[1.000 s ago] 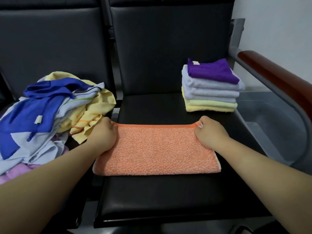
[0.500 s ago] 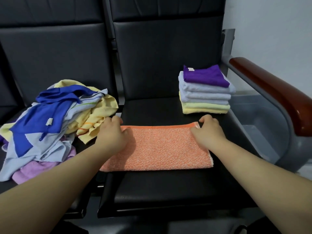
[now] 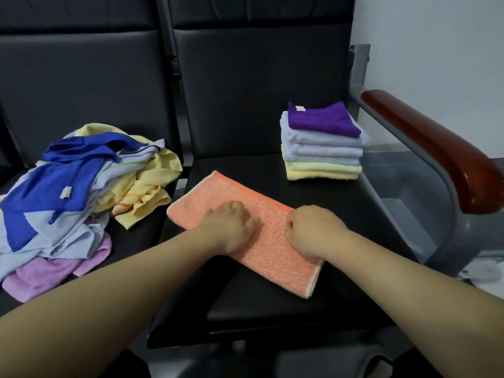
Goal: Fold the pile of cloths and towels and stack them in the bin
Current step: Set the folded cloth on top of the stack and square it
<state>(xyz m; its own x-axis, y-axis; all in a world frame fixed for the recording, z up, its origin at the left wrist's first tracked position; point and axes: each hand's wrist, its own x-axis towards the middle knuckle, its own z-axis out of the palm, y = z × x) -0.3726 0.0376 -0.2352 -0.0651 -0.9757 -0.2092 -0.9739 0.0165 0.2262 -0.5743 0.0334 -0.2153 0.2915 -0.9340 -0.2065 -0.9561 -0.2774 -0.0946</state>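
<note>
An orange towel, folded into a long strip, lies slantwise on the black seat. My left hand rests flat on its middle with the fingers stretched out. My right hand sits on the towel's far long edge with its fingers curled onto the cloth. A stack of folded towels, purple on top, then pale blue, then yellow, stands at the seat's back right. The unfolded pile of blue, yellow, pale blue and lilac cloths lies on the seat to the left. The grey bin stands to the right, below the armrest.
A grey chair frame with a brown armrest rises between the seat and the bin. Black backrests close off the far side. A white wall is at the upper right.
The orange towel has turned from lying crosswise to lying slantwise. Both hands have moved from its far corners inward onto its middle.
</note>
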